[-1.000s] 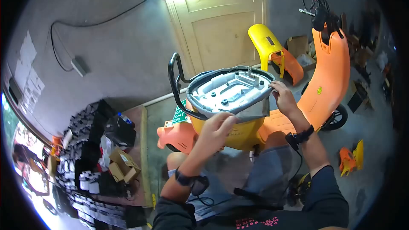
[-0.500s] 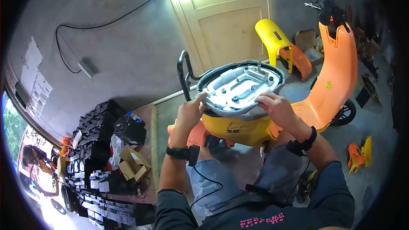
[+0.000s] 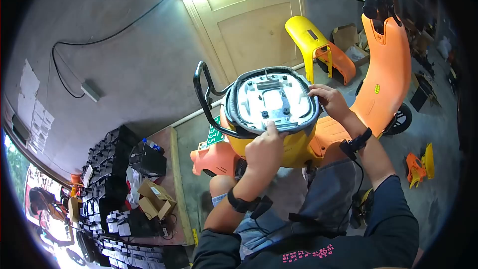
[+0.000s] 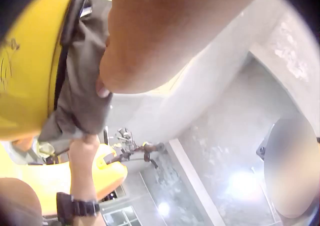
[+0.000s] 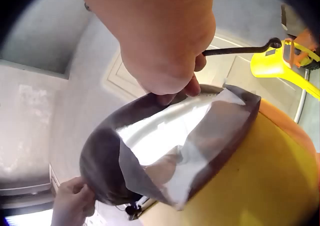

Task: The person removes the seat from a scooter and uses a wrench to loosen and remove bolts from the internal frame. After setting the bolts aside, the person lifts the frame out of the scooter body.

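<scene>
An upturned seat with a white underside (image 3: 273,100) and a dark grey cover (image 3: 230,112) lies over a yellow scooter body (image 3: 297,150). At its near edge, the left hand (image 3: 264,153) has its thumb up against the rim; in the right wrist view this hand (image 5: 73,202) pinches the cover (image 5: 102,161). The right hand (image 3: 330,102) pinches the cover at the right rim, and in its own wrist view the right hand (image 5: 165,51) has its fingertips on the cover's upper edge. The left wrist view shows loose cover fabric (image 4: 82,71) between both hands, the left one's fingers mostly hidden.
A black grab bar (image 3: 200,94) rises left of the seat. An orange scooter panel (image 3: 386,74) stands right, a yellow fender (image 3: 307,40) behind. Black stacked units (image 3: 112,159) and an open carton (image 3: 155,199) are at left. A dark rod (image 5: 237,51) shows beside the right hand.
The left hand has moved from the seat's left side to its near edge, and the right hand from the near edge to the right rim. The seat has turned and its underside faces differently.
</scene>
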Tool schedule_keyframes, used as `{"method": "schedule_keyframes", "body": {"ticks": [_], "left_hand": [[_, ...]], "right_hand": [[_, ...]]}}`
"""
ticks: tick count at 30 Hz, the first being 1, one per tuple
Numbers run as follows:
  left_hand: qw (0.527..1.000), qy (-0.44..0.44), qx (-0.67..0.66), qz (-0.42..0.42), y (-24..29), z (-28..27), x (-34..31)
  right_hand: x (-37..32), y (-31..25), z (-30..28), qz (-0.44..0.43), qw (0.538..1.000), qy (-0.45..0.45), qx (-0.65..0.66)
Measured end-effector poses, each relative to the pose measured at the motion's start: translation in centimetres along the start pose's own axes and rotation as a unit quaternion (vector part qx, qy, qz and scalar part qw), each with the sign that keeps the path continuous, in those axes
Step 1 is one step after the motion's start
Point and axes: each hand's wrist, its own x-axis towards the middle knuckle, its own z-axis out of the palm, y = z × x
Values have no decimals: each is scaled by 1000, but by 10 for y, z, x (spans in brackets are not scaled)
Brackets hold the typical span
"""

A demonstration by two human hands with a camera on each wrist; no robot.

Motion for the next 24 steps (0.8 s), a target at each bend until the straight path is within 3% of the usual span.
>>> {"method": "schedule_keyframes", "body": {"ticks": [5,7,9,11,14,15,16,17,19,21,24], "left_hand": [[1000,-6,-23,-20,34,22,6],[999,46,-7,11,42,31,7],[998,64,-18,1,40,26,5],[974,103,-196,37,31,15,3],[938,28,-346,4,24,-6,-8],[914,-26,-403,-29,25,-11,-11],[889,-79,-449,-29,28,-19,-10],[887,-90,-452,-30,33,-16,-9],[849,-204,-485,47,41,-12,-11],[865,-255,-426,67,50,-17,-12],[851,-202,-480,61,42,-5,-25]], "right_hand": [[7,16,-3,17,997,31,-61],[11,10,-9,63,995,23,-72],[11,6,-11,174,984,-2,-26],[2,1,-15,154,979,44,-122],[-3,-37,-44,144,979,77,-119],[0,-69,-62,243,965,10,97],[1,-99,-72,331,889,-56,310],[-1,-123,-69,289,869,-67,396],[-7,-145,-45,245,824,-54,508],[-14,-164,-20,230,816,-17,530],[-27,-164,-1,176,773,-63,606]]}}
